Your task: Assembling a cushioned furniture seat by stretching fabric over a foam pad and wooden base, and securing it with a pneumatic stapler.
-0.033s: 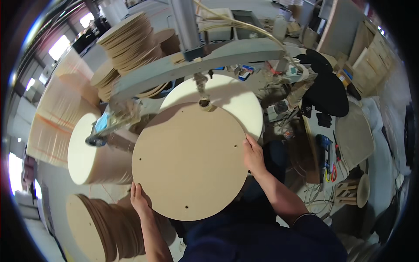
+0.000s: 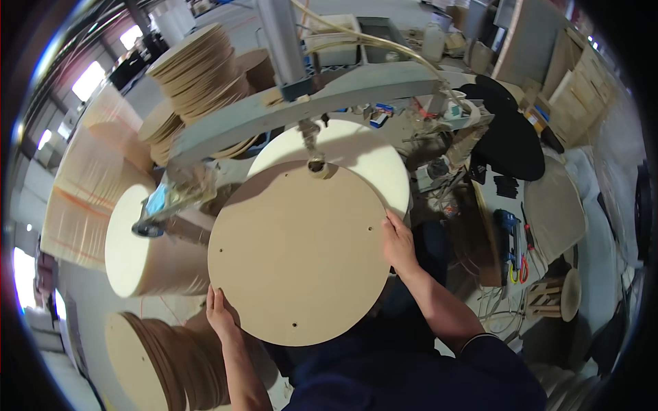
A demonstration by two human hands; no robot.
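Observation:
Between my hands is a round tan board (image 2: 299,253) with several small dark holes near its rim. My left hand (image 2: 221,314) grips the board's lower left edge, thumb on top. On the right edge, beside a hole, my right hand (image 2: 399,241) has its thumb over the face and its other fingers mostly hidden beneath. The board's far part overlaps a round cream foam disc (image 2: 363,147). Just over the far rim hangs a metal rod with a round end (image 2: 316,166), below the grey beam of a machine (image 2: 370,79); I cannot tell whether it touches the board.
Stacked round boards (image 2: 199,72) stand at the back left. A white foam roll (image 2: 128,240) and more tan discs (image 2: 137,356) lie at my left. Right of me are black discs (image 2: 510,144), a blue staple gun (image 2: 508,236), red-handled scissors (image 2: 524,270) and a small wooden stool (image 2: 570,296).
The surroundings sit slightly differently in the picture, as the view has shifted a little. Both hands keep the same hold on the round board.

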